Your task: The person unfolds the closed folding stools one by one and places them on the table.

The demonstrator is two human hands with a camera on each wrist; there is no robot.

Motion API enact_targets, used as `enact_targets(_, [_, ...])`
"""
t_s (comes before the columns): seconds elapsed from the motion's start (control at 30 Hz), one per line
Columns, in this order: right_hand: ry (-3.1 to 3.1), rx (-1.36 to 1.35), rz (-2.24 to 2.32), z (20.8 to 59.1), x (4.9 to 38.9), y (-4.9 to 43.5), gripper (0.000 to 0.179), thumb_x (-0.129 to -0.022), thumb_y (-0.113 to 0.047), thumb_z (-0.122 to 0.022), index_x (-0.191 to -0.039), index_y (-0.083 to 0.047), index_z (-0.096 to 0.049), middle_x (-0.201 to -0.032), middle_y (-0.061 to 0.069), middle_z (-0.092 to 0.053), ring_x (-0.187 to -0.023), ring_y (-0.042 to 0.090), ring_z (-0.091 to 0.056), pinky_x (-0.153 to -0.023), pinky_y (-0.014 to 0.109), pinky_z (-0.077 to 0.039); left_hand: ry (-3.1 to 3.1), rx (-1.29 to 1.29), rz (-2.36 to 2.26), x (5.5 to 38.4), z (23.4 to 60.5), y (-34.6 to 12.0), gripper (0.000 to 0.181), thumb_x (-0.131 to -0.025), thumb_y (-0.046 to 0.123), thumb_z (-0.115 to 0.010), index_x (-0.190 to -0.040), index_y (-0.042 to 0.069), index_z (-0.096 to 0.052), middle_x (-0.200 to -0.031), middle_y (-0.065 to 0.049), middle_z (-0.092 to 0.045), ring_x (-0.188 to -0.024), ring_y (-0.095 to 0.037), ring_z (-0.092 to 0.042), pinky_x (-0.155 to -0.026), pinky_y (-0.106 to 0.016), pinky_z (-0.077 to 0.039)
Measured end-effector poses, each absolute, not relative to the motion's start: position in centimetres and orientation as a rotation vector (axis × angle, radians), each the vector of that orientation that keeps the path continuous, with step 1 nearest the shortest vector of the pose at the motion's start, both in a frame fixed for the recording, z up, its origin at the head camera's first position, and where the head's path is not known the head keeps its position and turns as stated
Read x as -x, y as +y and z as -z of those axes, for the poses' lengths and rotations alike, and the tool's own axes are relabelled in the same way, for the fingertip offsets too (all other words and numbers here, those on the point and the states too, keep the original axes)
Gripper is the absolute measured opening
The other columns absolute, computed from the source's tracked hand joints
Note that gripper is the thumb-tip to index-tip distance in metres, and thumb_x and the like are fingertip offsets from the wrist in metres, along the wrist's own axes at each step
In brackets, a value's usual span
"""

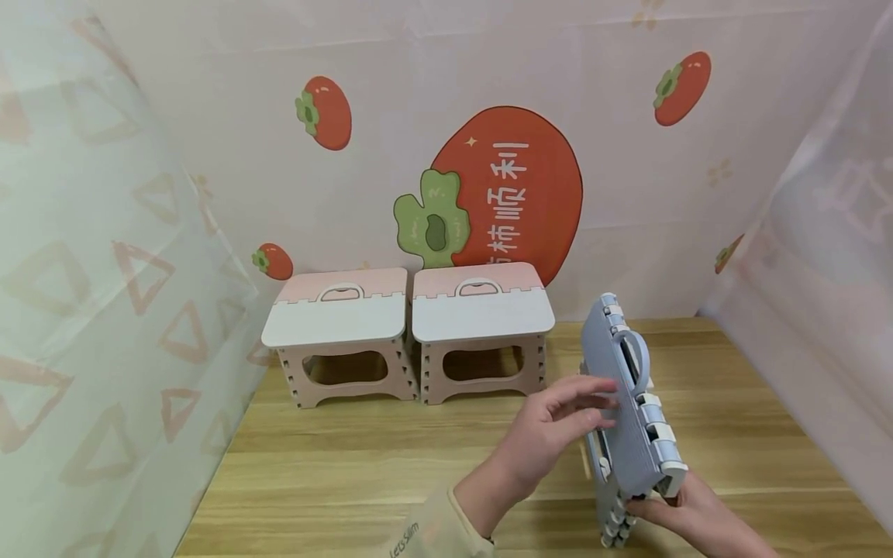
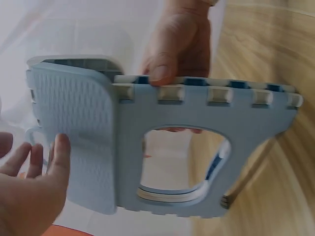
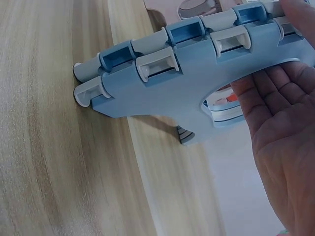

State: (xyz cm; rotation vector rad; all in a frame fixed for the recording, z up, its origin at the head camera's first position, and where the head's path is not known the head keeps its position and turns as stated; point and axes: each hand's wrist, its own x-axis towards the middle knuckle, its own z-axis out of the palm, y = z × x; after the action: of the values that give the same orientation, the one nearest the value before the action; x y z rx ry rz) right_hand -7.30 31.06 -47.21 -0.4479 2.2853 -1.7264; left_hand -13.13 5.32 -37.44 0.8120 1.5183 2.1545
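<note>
A blue folding stool [image 1: 617, 403] stands on the wooden table at the right, partly folded. Its two seat halves slope together and its legs are pressed nearly flat. My right hand [image 1: 687, 511] grips the leg frame; in the left wrist view the thumb [image 2: 162, 71] lies over the hinged edge, and in the right wrist view the fingers [image 3: 275, 88] reach into the oval cutout. At the textured seat panel [image 2: 78, 132], my left hand [image 1: 540, 434] has its fingers loosely extended, a fingertip against or just before the surface. The stool's carry handle [image 1: 638, 360] sticks out from the seat.
Two pink-and-white folding stools, a left one [image 1: 335, 322] and a right one [image 1: 481, 318], stand unfolded side by side at the back left. The wooden table [image 1: 335, 480] meets a cloth backdrop [image 1: 230, 93] behind, with hanging cloth at both sides.
</note>
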Motion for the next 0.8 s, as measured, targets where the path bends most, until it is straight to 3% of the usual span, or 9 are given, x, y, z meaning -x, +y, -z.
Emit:
enact_targets(0.2, [2.239, 0.336, 1.722, 47.2, 7.4, 31.4, 0.057, -0.099, -0.003, -0.063, -0.147, -0.021, -0.039, -0.134, -0.022, -0.055, -0.119, -0.004, -0.053, -0.089, 0.019, -0.051, 1.782, -0.663, -2.04, 12.4, 40.5, 5.4, 0.034, -0.098, 0.007, -0.063, -0.131, 0.0, -0.062, -0.125, -0.002, -0.062, -0.111, -0.009, -0.064, -0.092, -0.02, -0.055])
enact_targets(0.3, [2.238, 0.333, 1.721, 47.1, 7.4, 31.4, 0.059, -0.099, -0.003, -0.062, -0.15, -0.013, -0.035, -0.136, -0.023, -0.053, -0.12, -0.005, -0.052, -0.09, 0.019, -0.051, 1.925, -0.65, -1.898, 12.0, 41.8, 5.5, 0.034, -0.096, 0.012, -0.068, -0.128, 0.004, -0.063, -0.121, 0.005, -0.061, -0.108, -0.003, -0.062, -0.092, -0.018, -0.053])
enact_targets(0.43, [2.232, 0.301, 1.72, 46.9, 7.3, 31.3, 0.062, -0.099, -0.004, -0.062, -0.153, -0.012, -0.032, -0.137, -0.025, -0.051, -0.121, -0.006, -0.05, -0.09, 0.019, -0.05, 2.076, -0.647, -1.685, 11.5, 42.8, 5.9, 0.033, -0.093, 0.021, -0.075, -0.122, 0.009, -0.066, -0.114, 0.012, -0.06, -0.104, 0.0, -0.061, -0.089, -0.018, -0.054])
enact_targets(0.6, [2.301, 0.342, 1.698, 46.8, 7.2, 31.0, 0.052, -0.099, -0.004, -0.064, -0.146, -0.002, -0.043, -0.135, -0.017, -0.059, -0.12, -0.003, -0.055, -0.09, 0.019, -0.051, 2.207, -0.717, -1.472, 11.0, 43.5, 6.5, 0.036, -0.09, 0.034, -0.079, -0.12, 0.016, -0.069, -0.113, 0.016, -0.063, -0.1, 0.002, -0.061, -0.085, -0.017, -0.053])
enact_targets(0.8, [2.406, 0.465, 1.693, 46.9, 7.0, 30.7, 0.048, -0.096, 0.002, -0.065, -0.142, -0.001, -0.049, -0.133, -0.012, -0.063, -0.118, -0.002, -0.057, -0.087, 0.019, -0.051, 2.286, -0.784, -1.451, 10.4, 44.1, 6.9, 0.038, -0.089, 0.036, -0.081, -0.12, 0.018, -0.07, -0.112, 0.016, -0.063, -0.099, 0.004, -0.061, -0.084, -0.014, -0.053])
